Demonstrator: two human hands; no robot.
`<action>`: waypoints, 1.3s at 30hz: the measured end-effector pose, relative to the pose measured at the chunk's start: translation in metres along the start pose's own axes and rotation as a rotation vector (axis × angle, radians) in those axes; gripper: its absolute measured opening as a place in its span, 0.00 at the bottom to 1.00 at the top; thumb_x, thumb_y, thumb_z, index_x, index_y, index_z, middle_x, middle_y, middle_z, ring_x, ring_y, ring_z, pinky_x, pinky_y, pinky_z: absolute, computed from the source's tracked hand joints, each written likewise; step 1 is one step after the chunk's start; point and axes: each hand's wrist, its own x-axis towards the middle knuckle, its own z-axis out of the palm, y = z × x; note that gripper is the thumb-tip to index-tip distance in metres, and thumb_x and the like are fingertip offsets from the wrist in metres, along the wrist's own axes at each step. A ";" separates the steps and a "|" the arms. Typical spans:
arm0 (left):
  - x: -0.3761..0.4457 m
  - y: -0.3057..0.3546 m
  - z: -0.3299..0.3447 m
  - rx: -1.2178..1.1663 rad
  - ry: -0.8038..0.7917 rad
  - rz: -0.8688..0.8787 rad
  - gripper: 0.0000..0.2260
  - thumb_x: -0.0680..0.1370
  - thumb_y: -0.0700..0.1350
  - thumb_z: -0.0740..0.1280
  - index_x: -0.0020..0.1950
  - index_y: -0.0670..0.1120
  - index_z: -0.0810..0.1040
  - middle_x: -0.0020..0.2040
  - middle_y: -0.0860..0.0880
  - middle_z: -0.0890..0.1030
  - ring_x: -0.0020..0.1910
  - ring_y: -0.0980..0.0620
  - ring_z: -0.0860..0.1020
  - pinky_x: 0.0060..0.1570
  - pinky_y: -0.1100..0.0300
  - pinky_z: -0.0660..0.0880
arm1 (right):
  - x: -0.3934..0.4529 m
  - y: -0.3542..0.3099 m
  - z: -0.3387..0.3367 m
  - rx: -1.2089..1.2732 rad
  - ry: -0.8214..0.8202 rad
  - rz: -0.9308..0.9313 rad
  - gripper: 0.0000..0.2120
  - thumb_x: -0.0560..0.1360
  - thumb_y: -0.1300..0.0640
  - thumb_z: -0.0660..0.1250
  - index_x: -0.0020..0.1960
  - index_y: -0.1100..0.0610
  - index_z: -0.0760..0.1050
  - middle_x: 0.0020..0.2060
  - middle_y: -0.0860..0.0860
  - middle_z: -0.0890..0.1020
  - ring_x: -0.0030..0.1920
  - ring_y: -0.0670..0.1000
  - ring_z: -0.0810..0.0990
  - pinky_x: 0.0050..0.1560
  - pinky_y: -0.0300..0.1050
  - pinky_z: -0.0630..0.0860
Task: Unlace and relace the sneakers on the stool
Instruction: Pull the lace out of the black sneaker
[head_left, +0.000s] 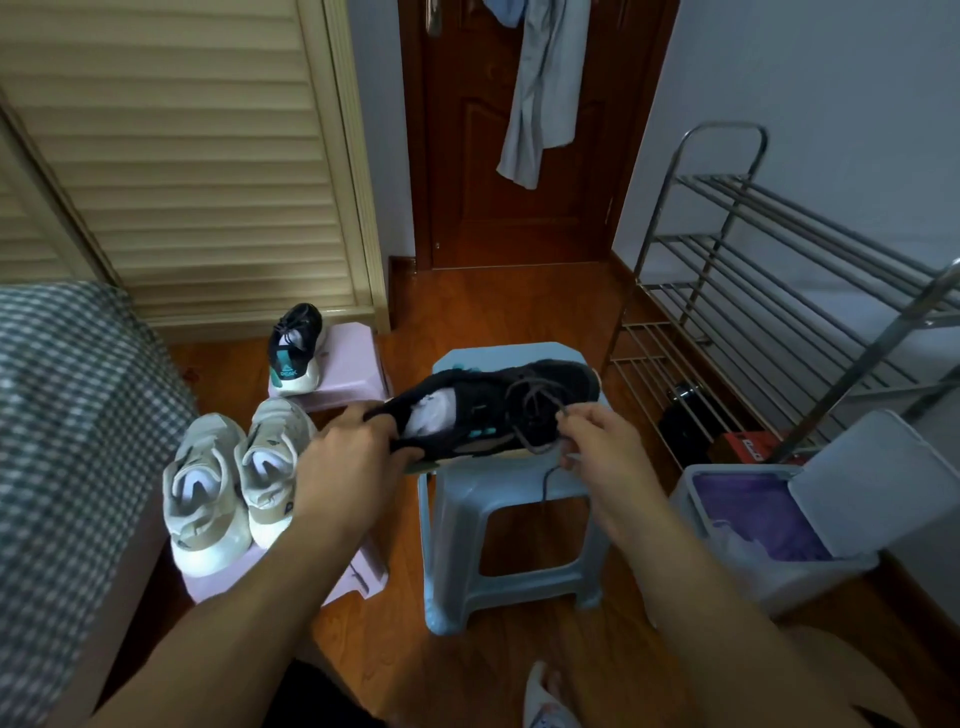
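Head view: a pale blue plastic stool (511, 525) stands on the wooden floor, with a black sneaker (493, 410) on its seat. The left hand (345, 457) grips the sneaker's heel on the left. The right hand (597, 441) pinches the dark lace (535, 415) on the near right.

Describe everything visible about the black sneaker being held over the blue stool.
The black sneaker looks fabric, with teal accents, a pale lining and dark laces partly loosened. It lies tilted on its side over the blue stool, toe right. The left hand grips its heel; the right hand pinches a lace whose end dangles.
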 end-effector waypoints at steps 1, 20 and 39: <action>-0.001 0.004 0.001 -0.032 0.023 -0.013 0.12 0.72 0.56 0.75 0.45 0.47 0.82 0.52 0.48 0.80 0.44 0.42 0.80 0.37 0.53 0.76 | -0.004 0.008 0.012 0.177 -0.026 0.054 0.04 0.80 0.59 0.67 0.49 0.53 0.80 0.41 0.49 0.78 0.42 0.49 0.74 0.45 0.46 0.73; -0.004 0.027 0.007 -0.106 0.094 0.068 0.12 0.73 0.55 0.76 0.45 0.47 0.83 0.56 0.49 0.81 0.45 0.44 0.81 0.38 0.56 0.74 | 0.005 0.021 0.056 0.402 0.401 0.000 0.07 0.79 0.51 0.69 0.50 0.55 0.78 0.42 0.52 0.82 0.41 0.49 0.79 0.44 0.43 0.77; 0.001 0.006 0.011 -0.186 0.012 -0.082 0.11 0.72 0.57 0.75 0.44 0.51 0.81 0.50 0.52 0.79 0.45 0.48 0.78 0.39 0.55 0.74 | -0.001 0.034 0.007 0.702 0.228 0.380 0.21 0.77 0.42 0.69 0.61 0.56 0.71 0.49 0.54 0.78 0.51 0.53 0.79 0.52 0.50 0.78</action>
